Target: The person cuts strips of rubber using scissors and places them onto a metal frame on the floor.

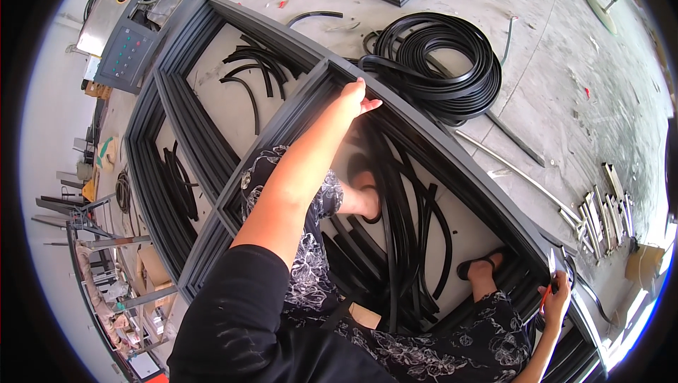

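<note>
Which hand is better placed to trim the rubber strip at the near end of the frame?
Probably the right hand: it holds the red-handled cutter against the dark frame there. The left hand grips the frame's far corner.

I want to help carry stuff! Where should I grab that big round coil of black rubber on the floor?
Grab the coil of black rubber strip from above, hands through its open middle and around the bundled ring on two opposite sides. It lies flat, and its loose tail ends trail off at the left, so gripping one strand would probably unwind it.
</note>
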A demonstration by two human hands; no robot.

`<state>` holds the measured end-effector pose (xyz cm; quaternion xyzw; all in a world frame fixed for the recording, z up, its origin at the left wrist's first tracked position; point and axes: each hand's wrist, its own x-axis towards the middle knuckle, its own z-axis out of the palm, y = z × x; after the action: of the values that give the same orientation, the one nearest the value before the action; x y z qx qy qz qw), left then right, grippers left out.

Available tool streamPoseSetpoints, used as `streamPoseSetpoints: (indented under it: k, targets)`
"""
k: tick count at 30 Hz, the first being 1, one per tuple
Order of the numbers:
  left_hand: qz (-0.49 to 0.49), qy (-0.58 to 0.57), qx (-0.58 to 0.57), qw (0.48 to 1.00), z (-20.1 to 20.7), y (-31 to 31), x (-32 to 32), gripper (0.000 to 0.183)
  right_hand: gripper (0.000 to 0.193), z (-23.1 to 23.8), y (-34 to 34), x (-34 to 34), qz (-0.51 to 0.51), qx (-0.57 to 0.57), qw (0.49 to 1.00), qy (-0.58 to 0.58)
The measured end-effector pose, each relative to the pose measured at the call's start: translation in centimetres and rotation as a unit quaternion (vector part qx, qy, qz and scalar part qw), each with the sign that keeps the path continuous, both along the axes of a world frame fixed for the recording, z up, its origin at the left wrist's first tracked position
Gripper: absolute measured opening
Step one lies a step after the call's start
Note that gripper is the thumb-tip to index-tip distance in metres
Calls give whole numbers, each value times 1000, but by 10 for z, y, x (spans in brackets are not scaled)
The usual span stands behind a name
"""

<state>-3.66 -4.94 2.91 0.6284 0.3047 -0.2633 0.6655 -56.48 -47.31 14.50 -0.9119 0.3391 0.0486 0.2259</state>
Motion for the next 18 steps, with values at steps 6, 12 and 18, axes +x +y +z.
streamPoseSetpoints:
  k: [6,12,18]
  targets:
    - [11,-13,-57,998,-21,-20,12,22,37,9,-12,-27,46,-94,994,9]
    - [55,5,-67,996,-47,67,65,19,37,-21,-46,-38,-32,-106,994,-9]
    - [4,-1,32,999,-58,51,77,34,36,-38,-62,-71,-59,-99,992,-61]
